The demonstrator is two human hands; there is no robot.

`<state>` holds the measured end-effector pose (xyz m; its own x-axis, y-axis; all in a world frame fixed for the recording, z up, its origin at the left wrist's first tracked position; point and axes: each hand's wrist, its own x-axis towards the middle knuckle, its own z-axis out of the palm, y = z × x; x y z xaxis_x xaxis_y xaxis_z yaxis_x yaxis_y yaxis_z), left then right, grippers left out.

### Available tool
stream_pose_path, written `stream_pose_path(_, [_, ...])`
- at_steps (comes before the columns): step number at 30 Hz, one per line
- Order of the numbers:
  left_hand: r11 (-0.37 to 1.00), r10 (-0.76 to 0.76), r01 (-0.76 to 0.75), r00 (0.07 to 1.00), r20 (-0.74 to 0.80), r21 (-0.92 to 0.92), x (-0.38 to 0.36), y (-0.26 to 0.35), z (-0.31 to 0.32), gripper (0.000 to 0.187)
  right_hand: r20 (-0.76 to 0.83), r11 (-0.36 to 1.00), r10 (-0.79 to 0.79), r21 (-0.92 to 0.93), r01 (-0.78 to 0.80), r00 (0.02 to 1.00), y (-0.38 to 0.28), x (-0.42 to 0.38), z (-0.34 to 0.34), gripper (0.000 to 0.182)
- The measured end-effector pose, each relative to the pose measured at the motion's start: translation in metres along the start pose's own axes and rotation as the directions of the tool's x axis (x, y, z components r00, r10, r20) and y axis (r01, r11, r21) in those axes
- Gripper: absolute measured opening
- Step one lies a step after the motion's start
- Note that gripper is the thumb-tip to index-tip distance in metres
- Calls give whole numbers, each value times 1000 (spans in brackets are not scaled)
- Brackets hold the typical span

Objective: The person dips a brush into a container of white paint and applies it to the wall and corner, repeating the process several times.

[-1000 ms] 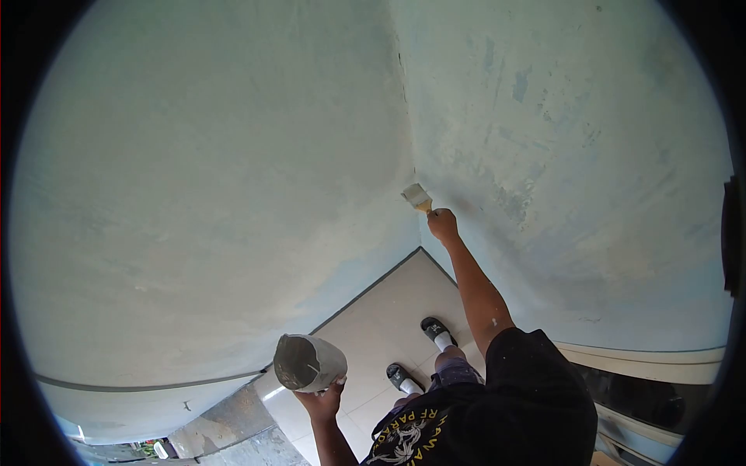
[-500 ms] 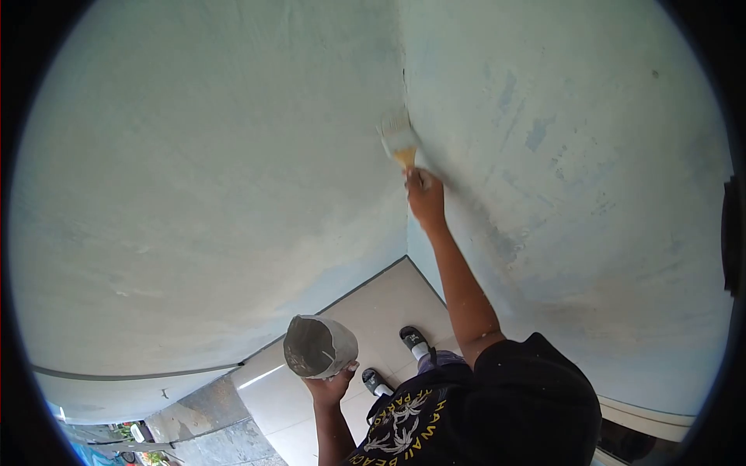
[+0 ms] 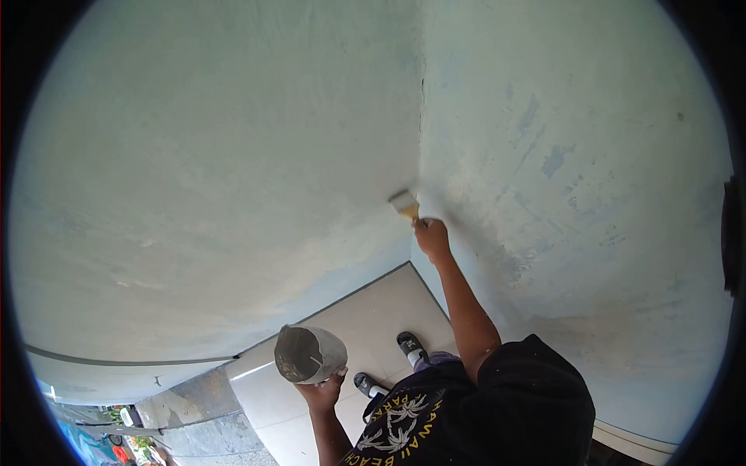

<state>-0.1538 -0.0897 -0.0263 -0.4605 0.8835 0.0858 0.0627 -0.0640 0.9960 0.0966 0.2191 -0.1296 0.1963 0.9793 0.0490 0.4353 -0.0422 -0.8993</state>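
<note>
My right hand [image 3: 432, 238] grips the yellow handle of a wide flat paintbrush [image 3: 405, 203]. Its bristles are against the left wall [image 3: 233, 171], close beside the inner corner where it meets the right wall [image 3: 590, 233]. Low down, my left hand [image 3: 322, 392] supports a grey-smeared round container [image 3: 328, 356] from underneath. The container is tilted, with its mouth facing up and to the left, and its inside looks dark grey. Pale smears mark the fingers of this hand.
Blue-grey patches [image 3: 556, 161] show on the right wall. Below lies a light tiled floor [image 3: 365, 307] with a dark edge strip along the walls, and my sandalled feet [image 3: 410, 346] stand on it. Plants and coloured items [image 3: 128, 435] appear outside at lower left.
My right hand has brought the paintbrush down along the corner, and the bristles have moved lower on the left wall. The container has shifted slightly left and down in view.
</note>
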Motion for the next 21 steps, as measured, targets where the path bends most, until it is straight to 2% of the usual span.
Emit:
stream_pose_path(2, [1000,23,-23,1000,11,-20,5,2,3,100,-2,993,-117,-1,117,993,-112,-14,-56,36])
stream_pose_path(3, [999,44,-43,999,18,-33,7,2,4,98,-41,982,-164,87,167,986,-138,-22,-71,32])
stream_pose_path(4, [998,52,-51,998,21,-41,7,4,4,98,-83,960,-209,173,221,974,-158,-31,-84,30])
stream_pose_path(5, [996,79,-78,996,34,-34,9,5,6,96,-90,957,-223,170,235,971,-179,-39,-96,30])
stream_pose_path(7, [994,105,-104,994,44,-23,11,4,12,94,-167,877,-229,392,278,959,-209,-47,-118,26])
stream_pose_path(8, [995,103,-103,994,49,-8,12,1,12,94,-167,876,-232,393,280,958,-221,-49,-126,26])
stream_pose_path(10, [995,93,-94,994,54,14,12,0,10,93,-108,790,-203,570,228,973,-239,-43,-132,25])
stream_pose_path(12, [996,94,-94,995,38,-8,13,4,12,95,-69,808,-171,562,180,983,-217,-20,-109,27])
stream_pose_path(15, [990,140,-139,990,31,-26,11,3,10,96,1,812,-145,571,118,989,-142,1,-61,28])
stream_pose_path(17, [995,93,-93,996,17,-21,9,1,12,95,177,736,71,655,-171,982,-115,-11,-51,30])
stream_pose_path(19, [999,41,-41,999,18,-4,5,3,11,95,213,737,97,641,-214,972,-95,-13,-46,31])
stream_pose_path(21, [996,94,-93,995,33,-17,8,6,14,95,234,743,106,627,-233,966,-82,-11,-46,33])
